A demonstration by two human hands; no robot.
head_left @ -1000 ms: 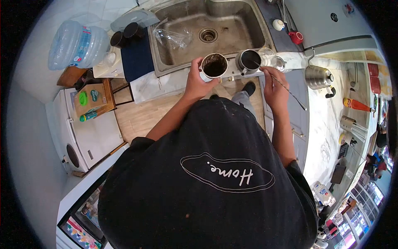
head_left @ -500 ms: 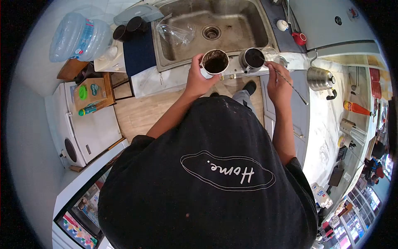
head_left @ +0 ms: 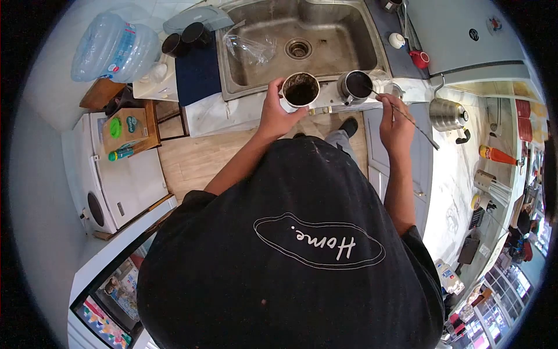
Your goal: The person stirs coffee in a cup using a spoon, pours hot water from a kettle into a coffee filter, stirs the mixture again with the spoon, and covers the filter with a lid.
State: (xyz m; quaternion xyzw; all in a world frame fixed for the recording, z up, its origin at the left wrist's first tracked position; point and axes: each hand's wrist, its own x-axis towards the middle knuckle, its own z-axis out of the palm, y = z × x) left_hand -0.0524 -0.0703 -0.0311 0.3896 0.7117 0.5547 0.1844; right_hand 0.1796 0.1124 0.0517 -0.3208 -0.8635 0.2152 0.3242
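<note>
My left hand [head_left: 276, 115] is closed around a white cup [head_left: 300, 89] whose inside is smeared with dark residue. A dark mass lies at its bottom. In my right hand [head_left: 396, 123] is a long thin metal bar spoon [head_left: 419, 129], pinched between the fingers. Its far end reaches over a metal pitcher [head_left: 354, 87] filled with something dark. The pitcher stands on the counter edge in front of the sink. Beside it are clear glass vessels [head_left: 397, 91], partly hidden behind my right hand.
The steel sink [head_left: 325, 23] lies ahead, with a crumpled clear plastic bag [head_left: 251, 49] inside. Two black cups [head_left: 196, 35] sit on a dark cloth [head_left: 199, 75] to the left. At the right are a gooseneck kettle [head_left: 449, 114] and an orange-red bottle [head_left: 497, 155].
My right hand has shifted slightly right and down with the bar spoon, whose handle end now points farther right. My left hand still holds the cup in nearly the same place.
</note>
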